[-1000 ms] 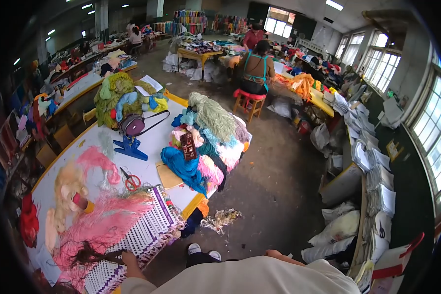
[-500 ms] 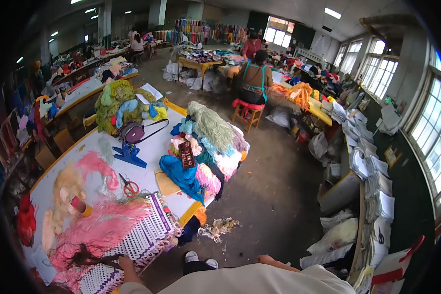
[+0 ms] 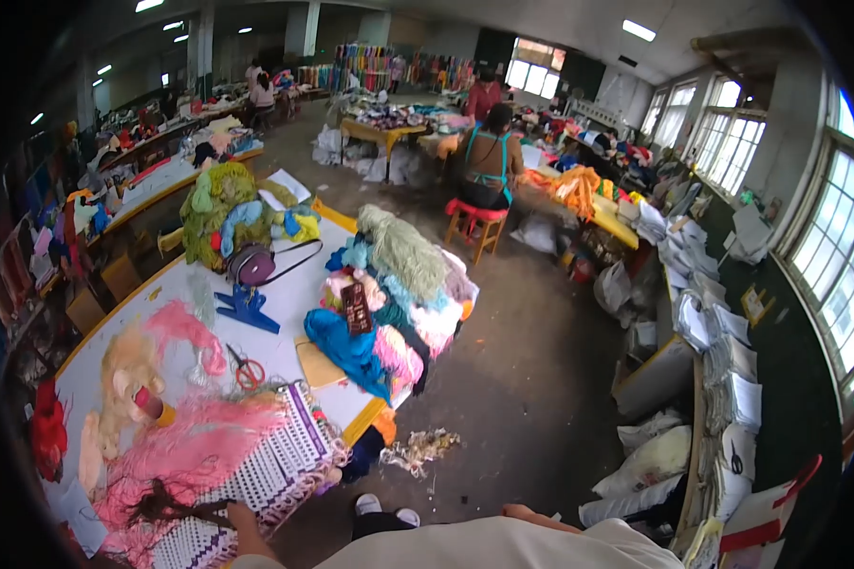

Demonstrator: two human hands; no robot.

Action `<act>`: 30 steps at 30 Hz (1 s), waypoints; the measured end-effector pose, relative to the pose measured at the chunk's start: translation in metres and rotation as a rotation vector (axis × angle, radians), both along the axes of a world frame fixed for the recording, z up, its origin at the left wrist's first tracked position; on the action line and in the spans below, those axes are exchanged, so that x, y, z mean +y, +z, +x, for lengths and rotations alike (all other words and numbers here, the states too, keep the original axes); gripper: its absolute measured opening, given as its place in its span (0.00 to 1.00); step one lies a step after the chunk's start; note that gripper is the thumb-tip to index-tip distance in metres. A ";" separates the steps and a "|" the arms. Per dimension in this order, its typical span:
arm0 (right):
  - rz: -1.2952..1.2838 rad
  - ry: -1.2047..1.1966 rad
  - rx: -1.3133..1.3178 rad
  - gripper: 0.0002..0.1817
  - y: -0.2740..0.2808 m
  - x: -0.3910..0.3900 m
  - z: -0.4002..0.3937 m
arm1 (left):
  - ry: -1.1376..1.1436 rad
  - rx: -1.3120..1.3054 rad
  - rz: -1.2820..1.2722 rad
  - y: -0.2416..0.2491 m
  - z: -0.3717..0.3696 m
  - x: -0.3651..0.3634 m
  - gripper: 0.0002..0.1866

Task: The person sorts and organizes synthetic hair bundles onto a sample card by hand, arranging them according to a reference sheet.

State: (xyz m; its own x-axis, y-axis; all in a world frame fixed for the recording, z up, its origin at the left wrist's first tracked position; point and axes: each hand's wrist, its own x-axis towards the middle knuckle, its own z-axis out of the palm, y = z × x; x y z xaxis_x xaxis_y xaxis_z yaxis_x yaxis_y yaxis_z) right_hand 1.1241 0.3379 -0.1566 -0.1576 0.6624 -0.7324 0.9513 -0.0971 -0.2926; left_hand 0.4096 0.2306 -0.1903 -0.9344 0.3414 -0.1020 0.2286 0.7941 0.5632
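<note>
My left hand [image 3: 241, 522] is at the lower left, over the near edge of the table. Its fingers are closed on the end of a bunch of dark brown strands [image 3: 166, 503]. Those strands lie across loose pink yarn [image 3: 199, 427] and a white board patterned with purple rows [image 3: 273, 455], with yarn loops along its edge. Red-handled scissors [image 3: 247, 372] lie beyond the board, and a cone of thread [image 3: 154, 408] rests on the pink yarn. Beside my body, my right hand [image 3: 527, 514] shows only in part past my pale shirt; its fingers are hidden.
A heap of coloured yarn skeins [image 3: 403, 261], a blue clamp-like stand [image 3: 247, 305] and a purple bag [image 3: 254, 264] are on the table. Yarn scraps [image 3: 419, 451] lie on the floor. A person sits on a stool [image 3: 474, 228] ahead; paper stacks [image 3: 731, 379] line the right.
The whole view has shifted slightly as my head moved. My left hand stays on the dark strands, and the things on the table look unmoved.
</note>
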 end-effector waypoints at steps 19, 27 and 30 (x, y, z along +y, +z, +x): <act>-0.013 -0.226 0.273 0.20 -0.088 -0.002 0.027 | 0.001 -0.120 0.119 -0.013 -0.012 0.001 0.13; 0.074 0.035 -0.044 0.18 0.021 0.003 -0.021 | -0.080 0.046 -0.106 -0.012 -0.009 -0.001 0.13; 0.046 0.032 0.040 0.17 0.010 -0.002 -0.020 | -0.093 0.055 -0.131 -0.005 -0.006 0.000 0.13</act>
State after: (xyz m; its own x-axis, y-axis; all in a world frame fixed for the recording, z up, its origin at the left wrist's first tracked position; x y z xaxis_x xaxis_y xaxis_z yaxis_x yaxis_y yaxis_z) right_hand 1.1042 0.3355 -0.1465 -0.2079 0.6895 -0.6939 0.9412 -0.0522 -0.3338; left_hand 0.4032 0.2304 -0.1954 -0.9049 0.4135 -0.1010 0.3319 0.8339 0.4409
